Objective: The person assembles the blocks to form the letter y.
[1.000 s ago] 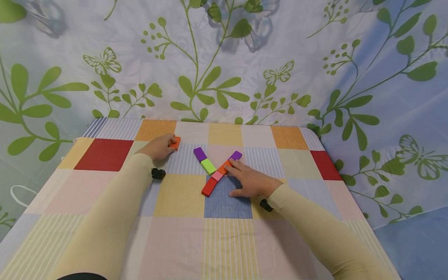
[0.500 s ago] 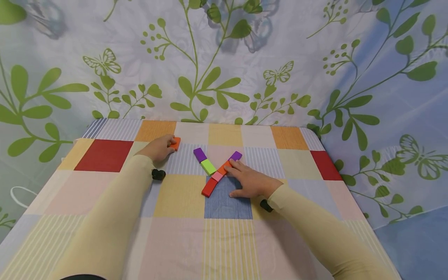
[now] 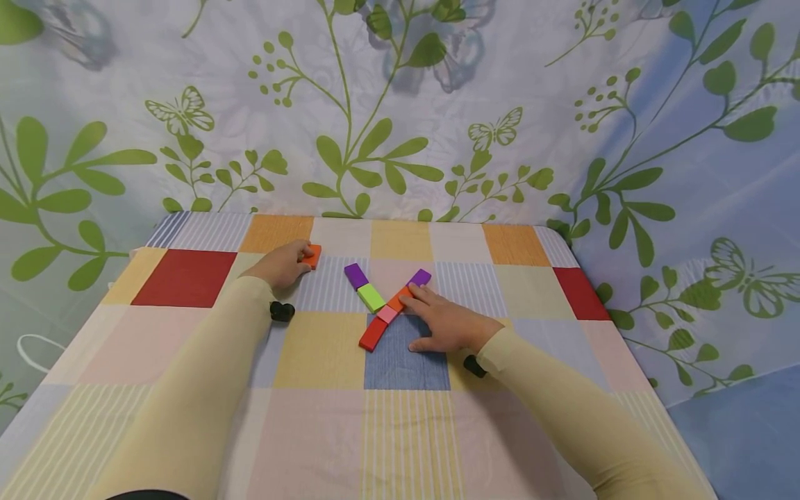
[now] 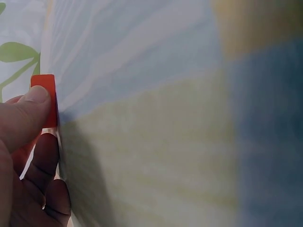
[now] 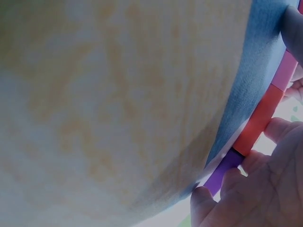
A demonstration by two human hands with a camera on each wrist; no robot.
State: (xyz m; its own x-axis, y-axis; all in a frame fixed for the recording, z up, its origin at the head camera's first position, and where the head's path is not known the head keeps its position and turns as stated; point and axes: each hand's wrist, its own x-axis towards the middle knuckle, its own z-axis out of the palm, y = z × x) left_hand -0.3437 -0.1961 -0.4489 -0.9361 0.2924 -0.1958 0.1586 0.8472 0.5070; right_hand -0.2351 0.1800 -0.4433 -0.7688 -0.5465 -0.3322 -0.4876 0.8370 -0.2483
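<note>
Near the far left of the table, my left hand (image 3: 282, 265) pinches an orange block (image 3: 314, 257); the left wrist view has the thumb pressed on its face, other fingers partly hidden. My right hand (image 3: 451, 323) spreads over the cloth, fingertips touching a slanting row of blocks. From near to far, that row runs red (image 3: 373, 335), pink (image 3: 387, 314), orange (image 3: 398, 299) and purple (image 3: 419, 277). The right wrist view shows fingers along the row's orange block (image 5: 259, 123) and purple block (image 5: 222, 172). A lime green block (image 3: 371, 298) and another purple block (image 3: 355, 276) form a second arm meeting the row.
A patchwork cloth (image 3: 312, 430) covers the table. Behind it and at the right hang leaf-patterned curtains (image 3: 400, 104). A white cable loop (image 3: 28, 355) lies off the left edge. Each wrist bears a small black device, such as the left one (image 3: 282, 312).
</note>
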